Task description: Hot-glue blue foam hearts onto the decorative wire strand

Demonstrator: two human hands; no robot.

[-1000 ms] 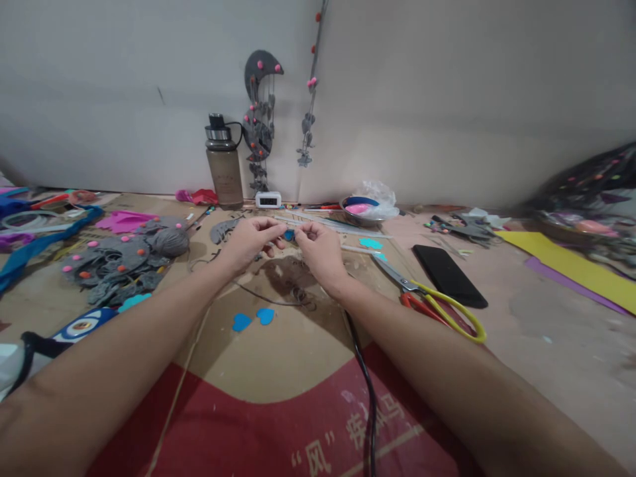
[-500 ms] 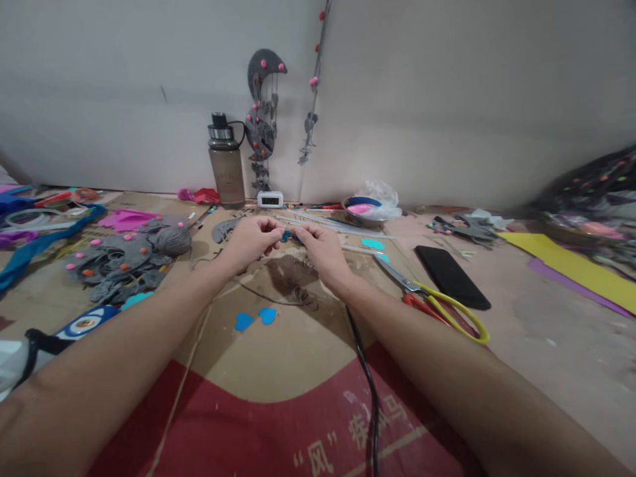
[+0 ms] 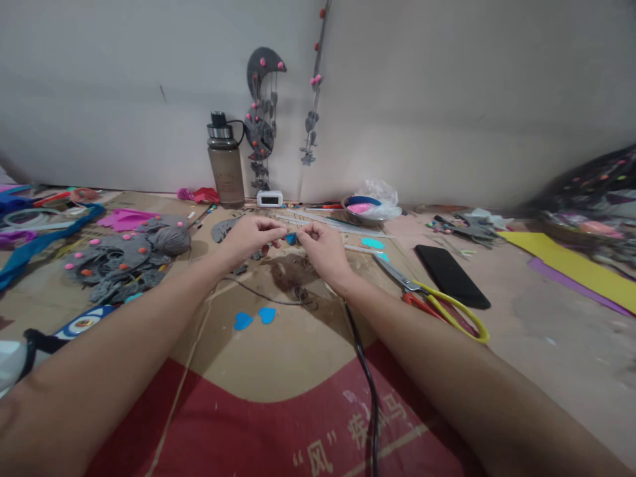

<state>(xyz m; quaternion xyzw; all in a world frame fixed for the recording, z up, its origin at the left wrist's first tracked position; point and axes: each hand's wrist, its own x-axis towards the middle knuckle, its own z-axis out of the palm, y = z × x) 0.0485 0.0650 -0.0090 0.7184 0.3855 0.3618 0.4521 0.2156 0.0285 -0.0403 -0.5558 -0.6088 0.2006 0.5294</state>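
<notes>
Over the cardboard, my right hand [image 3: 324,252] pinches a small blue piece [image 3: 291,238], which looks like a folded or partly covered heart. Just to its left, my left hand [image 3: 253,238] has its thumb and fingertips brought together at the edge of that piece; what they grip is too small to make out. Two flat blue hearts [image 3: 255,318] lie on the cardboard below my hands. A thin grey yarn [image 3: 263,297] runs in a curve there and ends in a small tangle. Behind my left hand lies a grey felt crescent [image 3: 221,230].
Scissors [image 3: 430,298] and a black phone [image 3: 451,276] lie to the right. At left sit grey felt shapes with pompoms [image 3: 112,255] and a yarn ball [image 3: 172,240]. A bottle [image 3: 226,165], a small clock [image 3: 269,199] and a bowl [image 3: 366,215] stand by the wall. A black cable [image 3: 366,371] crosses the cardboard.
The left fingertips have shifted slightly away from the right ones, so more of the blue piece shows at the right fingertips. The hearts and scissors have stayed put.
</notes>
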